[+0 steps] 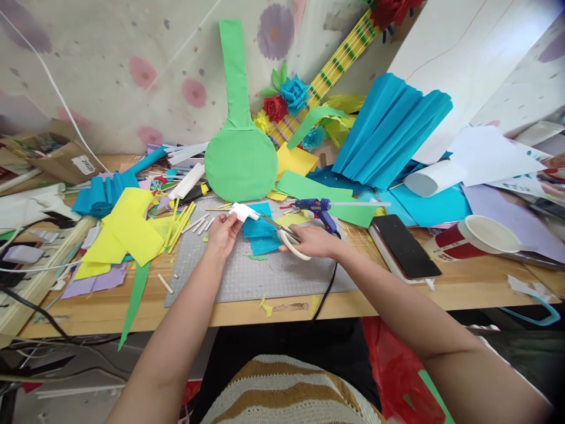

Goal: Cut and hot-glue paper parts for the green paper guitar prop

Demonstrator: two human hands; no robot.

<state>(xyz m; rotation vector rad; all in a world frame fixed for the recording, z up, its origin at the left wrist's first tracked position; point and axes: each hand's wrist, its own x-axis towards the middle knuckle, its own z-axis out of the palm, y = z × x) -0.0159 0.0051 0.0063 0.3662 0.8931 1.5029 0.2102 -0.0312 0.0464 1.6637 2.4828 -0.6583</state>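
My left hand point(224, 234) pinches a small piece of white paper point(243, 212) that looks rolled or folded. In my right hand point(311, 240) is a pair of scissors point(289, 240) with white handles, its blades pointing at the right end of the white piece. Whether the blades touch the paper I cannot tell. Below them, blue paper pieces point(263, 237) lie on the grey cutting mat point(233, 280). A blue hot glue gun point(318, 211) with a clear glue stick lies just beyond my right hand. Short white sticks point(200, 224) lie left of my left hand.
A green paper banjo-like shape point(241, 165) leans at the back wall beside a yellow paper guitar neck point(339, 56). Blue crepe paper point(388, 135) stands right of it. A phone point(404, 244) and paper cup point(477, 235) sit at right. Yellow paper point(128, 227) covers the left.
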